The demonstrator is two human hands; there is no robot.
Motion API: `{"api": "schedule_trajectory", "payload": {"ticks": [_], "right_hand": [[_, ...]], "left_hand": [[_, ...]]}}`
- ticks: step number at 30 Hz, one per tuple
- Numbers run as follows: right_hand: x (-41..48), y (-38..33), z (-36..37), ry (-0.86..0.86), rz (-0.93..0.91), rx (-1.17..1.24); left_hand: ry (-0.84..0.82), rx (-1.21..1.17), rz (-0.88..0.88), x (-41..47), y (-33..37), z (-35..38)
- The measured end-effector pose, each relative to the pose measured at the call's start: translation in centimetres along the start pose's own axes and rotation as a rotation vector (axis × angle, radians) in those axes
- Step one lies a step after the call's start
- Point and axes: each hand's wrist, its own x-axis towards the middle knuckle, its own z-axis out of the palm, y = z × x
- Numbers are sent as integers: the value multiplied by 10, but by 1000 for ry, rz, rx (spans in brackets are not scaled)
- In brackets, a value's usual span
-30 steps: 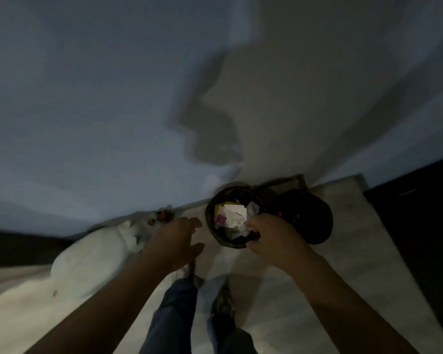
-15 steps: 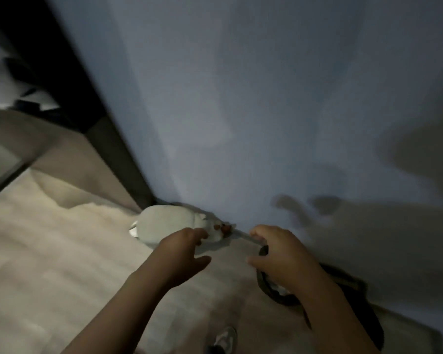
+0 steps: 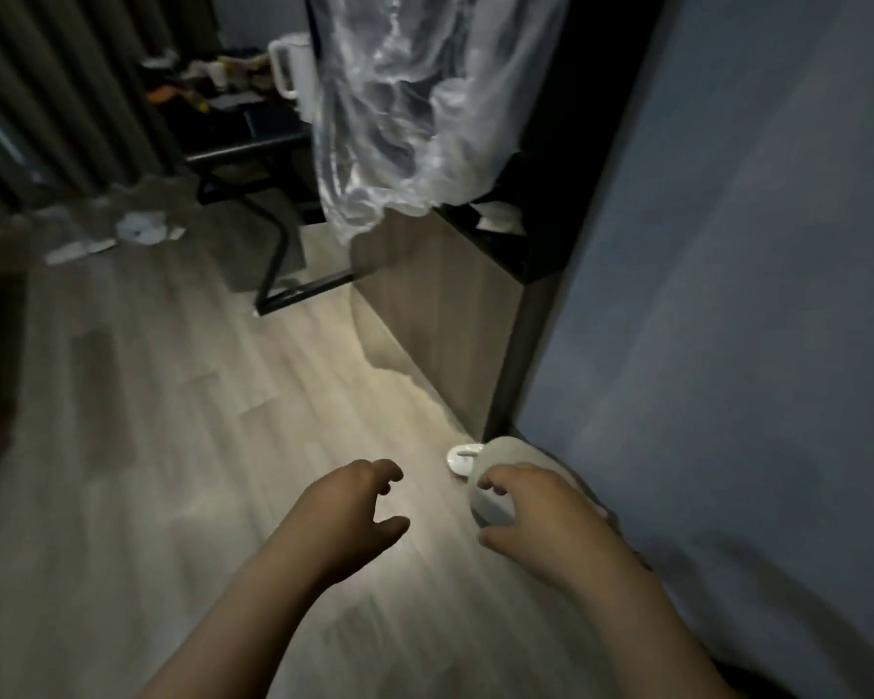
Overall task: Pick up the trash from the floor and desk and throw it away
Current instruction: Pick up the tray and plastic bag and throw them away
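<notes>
The view swung left. The black round trash bin slipped out of sight, while a cluttered dark desk (image 3: 253,143), a hanging clear plastic sheet (image 3: 399,118) and white paper scraps (image 3: 142,229) on the pale wood floor (image 3: 172,446) came in. The right hand (image 3: 536,517) left the bin's rim and moved over the white rounded lump (image 3: 495,461).

A pale wood-plank floor (image 3: 213,446) fills the view. White paper scraps (image 3: 140,230) lie on it at 10 o'clock. A white rounded object (image 3: 498,459) sits at 5 o'clock against the wall. At 11 o'clock, a dark desk (image 3: 253,143) carries a white kettle (image 3: 291,68) and blurred clutter.
</notes>
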Motion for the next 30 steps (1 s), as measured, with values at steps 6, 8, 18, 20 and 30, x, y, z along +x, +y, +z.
{"api": "schedule_trajectory", "payload": {"ticks": [6,8,18,20,30], "right_hand": [[61,-126,36,-88,-131,-42],[81,-160,40,-110,-178,-83],[193,-283,46,-179,-394,-201],[222,-303,44,-182,-430,-198],[375,-387,11,-188,-606,-240]], "left_hand": [[70,-52,-150,-26,-120,-61],[104,-80,-193,-31,-150,-78],[251,-191,-375,-14,-257,-139],[276,-199,-407,-1,-273,-153],[410,-216,-551,81,-338,-244]]}}
